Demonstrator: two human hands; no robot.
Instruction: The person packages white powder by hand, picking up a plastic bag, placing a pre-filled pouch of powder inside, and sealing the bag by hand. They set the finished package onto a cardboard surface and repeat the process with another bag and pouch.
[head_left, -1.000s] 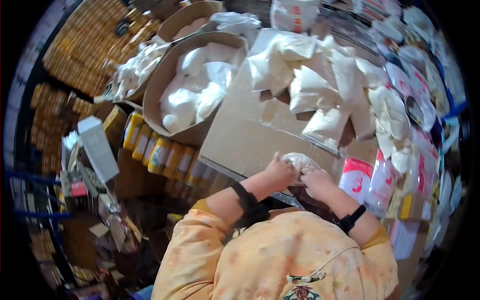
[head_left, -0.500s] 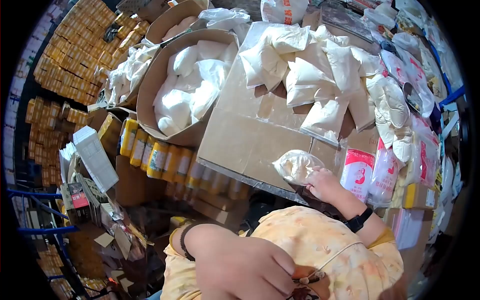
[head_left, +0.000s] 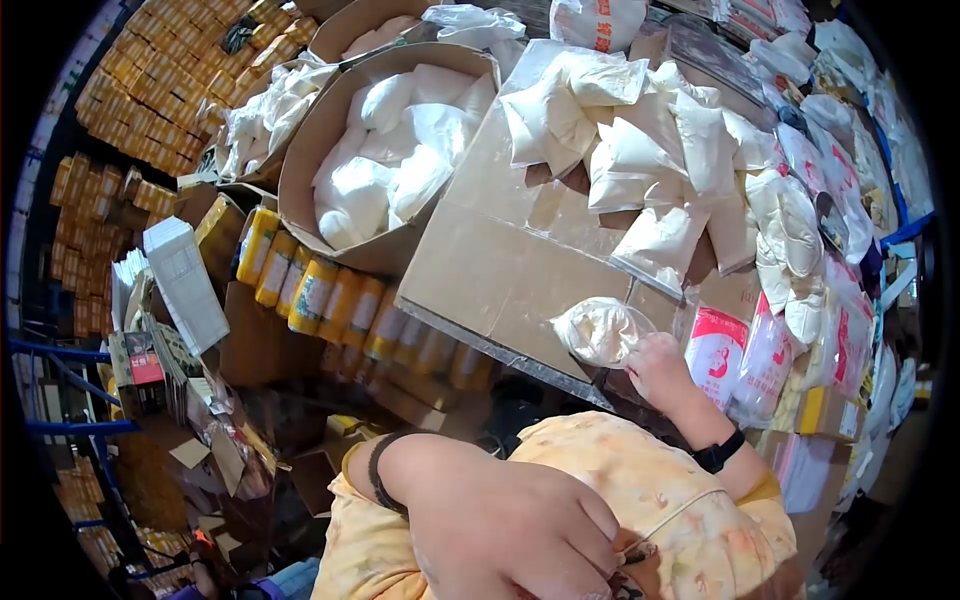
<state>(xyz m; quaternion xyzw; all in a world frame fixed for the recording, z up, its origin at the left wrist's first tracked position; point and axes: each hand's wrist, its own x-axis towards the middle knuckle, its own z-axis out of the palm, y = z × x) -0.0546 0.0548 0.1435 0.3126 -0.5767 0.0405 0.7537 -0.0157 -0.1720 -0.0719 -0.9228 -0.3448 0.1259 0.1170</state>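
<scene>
My right hand (head_left: pixel 660 370), below a dark wristwatch, is closed on the edge of a small clear plastic bag (head_left: pixel 598 332) with cream-coloured contents. The bag rests near the front edge of a flat cardboard sheet (head_left: pixel 480 270). Close to the camera, my left hand (head_left: pixel 525 525) is held over the yellow patterned garment (head_left: pixel 590 450), back upward, fingers curled down. Its fingertips are mostly hidden; a thin cord and a small dark thing (head_left: pixel 640 553) show beside them. Several filled bags of pale powder (head_left: pixel 640 165) are heaped farther back on the cardboard.
A large round-sided carton (head_left: pixel 300 190) holds white filled bags at the left. Yellow-wrapped packs (head_left: pixel 315 295) line up below it. Pink-and-white printed packages (head_left: pixel 715 345) lie right of my right hand. Stacked orange boxes (head_left: pixel 150 75) fill the far left, near blue rails (head_left: pixel 75 428).
The whole view has shifted a little. My left hand has moved slightly right and down in the picture. The right hand still grips the small bag, its fingers slightly higher on it.
</scene>
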